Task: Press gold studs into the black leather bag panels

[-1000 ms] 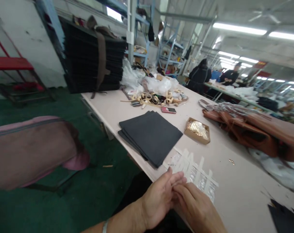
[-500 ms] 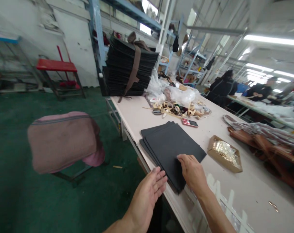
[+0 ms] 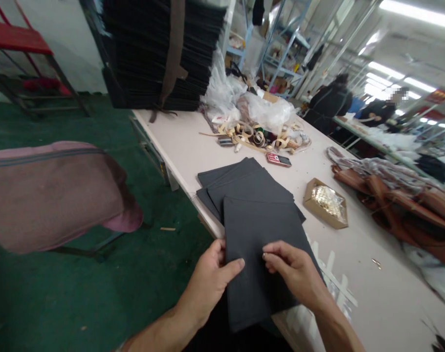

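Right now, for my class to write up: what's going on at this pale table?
A person's left hand grips the left edge of a flat black rectangular sheet, thumb on top. The right hand is over that sheet, thumb and forefinger together; whether they pinch something is too small to tell. Beyond, more flat black sheets lie fanned on the pale table, with an open brown cardboard box of shiny gold-coloured pieces to their right.

The sheet is plain black; the tabletop pale pinkish-beige; the phone partly red; the floor dark green.
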Motion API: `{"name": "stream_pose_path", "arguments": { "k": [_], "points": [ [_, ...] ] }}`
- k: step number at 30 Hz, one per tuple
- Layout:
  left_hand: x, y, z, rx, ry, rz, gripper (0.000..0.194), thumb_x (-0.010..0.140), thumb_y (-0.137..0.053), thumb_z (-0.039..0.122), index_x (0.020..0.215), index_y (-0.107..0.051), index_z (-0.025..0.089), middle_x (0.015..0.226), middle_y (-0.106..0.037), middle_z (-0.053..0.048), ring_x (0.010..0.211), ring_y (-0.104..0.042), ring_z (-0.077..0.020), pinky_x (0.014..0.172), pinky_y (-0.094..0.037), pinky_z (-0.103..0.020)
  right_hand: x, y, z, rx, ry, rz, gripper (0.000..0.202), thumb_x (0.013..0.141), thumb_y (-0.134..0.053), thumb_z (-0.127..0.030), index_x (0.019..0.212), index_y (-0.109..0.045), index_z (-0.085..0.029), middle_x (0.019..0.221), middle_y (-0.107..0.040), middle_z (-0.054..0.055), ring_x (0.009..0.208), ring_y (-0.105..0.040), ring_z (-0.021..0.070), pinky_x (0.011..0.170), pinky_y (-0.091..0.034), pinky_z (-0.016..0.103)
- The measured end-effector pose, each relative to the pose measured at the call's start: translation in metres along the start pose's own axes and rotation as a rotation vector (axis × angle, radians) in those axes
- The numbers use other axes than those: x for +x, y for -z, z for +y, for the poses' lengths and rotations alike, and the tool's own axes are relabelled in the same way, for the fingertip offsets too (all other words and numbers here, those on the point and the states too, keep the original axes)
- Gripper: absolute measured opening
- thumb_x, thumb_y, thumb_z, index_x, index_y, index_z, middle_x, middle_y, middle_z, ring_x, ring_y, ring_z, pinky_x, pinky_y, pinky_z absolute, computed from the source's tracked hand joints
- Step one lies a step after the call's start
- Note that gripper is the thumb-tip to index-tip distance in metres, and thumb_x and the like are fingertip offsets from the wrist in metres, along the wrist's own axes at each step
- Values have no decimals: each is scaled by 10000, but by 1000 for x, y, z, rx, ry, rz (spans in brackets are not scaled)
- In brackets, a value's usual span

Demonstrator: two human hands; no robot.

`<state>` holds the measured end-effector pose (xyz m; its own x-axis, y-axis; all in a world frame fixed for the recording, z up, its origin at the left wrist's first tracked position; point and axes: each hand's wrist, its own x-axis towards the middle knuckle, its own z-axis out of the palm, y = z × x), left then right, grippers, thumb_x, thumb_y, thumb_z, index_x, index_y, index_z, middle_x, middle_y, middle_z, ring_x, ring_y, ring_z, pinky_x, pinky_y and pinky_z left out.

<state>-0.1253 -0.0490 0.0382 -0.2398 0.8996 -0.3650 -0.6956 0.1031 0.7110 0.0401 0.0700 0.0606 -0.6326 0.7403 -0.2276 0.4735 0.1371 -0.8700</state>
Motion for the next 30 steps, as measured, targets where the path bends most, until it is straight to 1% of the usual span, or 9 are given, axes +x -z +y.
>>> {"name": "stream_pose_path", "arguments": {
  "k": [2,6,8,11,13,19,23,26,30],
  "points": [
    [-1,-1,0,-6,39,-41,445,690,-718,156,1121,-605,161,1024,-729,-65,899,-683,-223,884,-507,-367,8,-3,8,127,-64,91,310,804,-695,-439,949,-681,-165,739,-672,15,641,-620,143,635,-531,275],
    [-7,0,2,49,105,-100,525,621,-656,65,1138,-637,149,966,-739,-38,817,-672,-199,746,-510,-292,15,-6,8,249,-153,73,342,719,-769,-457,835,-690,-146,643,-644,2,578,-607,127,569,-535,252],
    [-9,0,3,50,108,-120,493,656,-670,101,1146,-642,141,986,-739,-49,852,-670,-209,764,-508,-297,15,-6,4,232,-162,61,320,723,-765,-447,819,-695,-149,616,-619,-14,555,-582,109,535,-516,226],
    [-9,-3,3,1,118,-127,404,774,-673,214,1171,-639,144,1038,-734,-71,923,-676,-228,849,-501,-332,16,-7,0,183,-167,42,302,750,-736,-443,834,-700,-155,562,-560,-37,495,-533,94,468,-478,205],
    [-7,-5,3,-40,147,-112,374,812,-659,243,1173,-644,148,1003,-746,-75,888,-692,-224,836,-507,-331,17,-8,-2,163,-170,33,294,757,-725,-440,837,-698,-158,548,-532,-47,461,-502,86,435,-459,201],
    [4,-10,1,-139,235,-82,305,792,-675,229,1072,-702,111,882,-764,-97,785,-718,-231,748,-530,-313,21,-10,-7,137,-189,28,277,767,-696,-419,840,-689,-152,523,-519,-57,399,-474,71,388,-403,185],
    [6,-8,0,-162,265,-41,325,779,-702,235,1076,-705,102,950,-761,-117,849,-720,-259,806,-540,-354,22,-9,-8,161,-189,-13,263,765,-690,-406,828,-681,-150,488,-513,-62,395,-469,67,406,-399,179],
    [3,-7,-1,-157,267,-46,337,792,-702,246,1095,-700,100,977,-758,-122,871,-719,-261,840,-539,-364,22,-9,-9,173,-199,-45,258,751,-695,-396,818,-669,-148,482,-524,-59,404,-479,68,414,-406,177],
    [1,-6,-5,-123,227,-70,349,820,-690,286,1121,-693,109,978,-758,-114,849,-721,-252,869,-539,-376,22,-12,-11,202,-232,-14,264,722,-707,-391,819,-604,-168,501,-543,-66,403,-513,84,407,-431,189]
  ]
}}
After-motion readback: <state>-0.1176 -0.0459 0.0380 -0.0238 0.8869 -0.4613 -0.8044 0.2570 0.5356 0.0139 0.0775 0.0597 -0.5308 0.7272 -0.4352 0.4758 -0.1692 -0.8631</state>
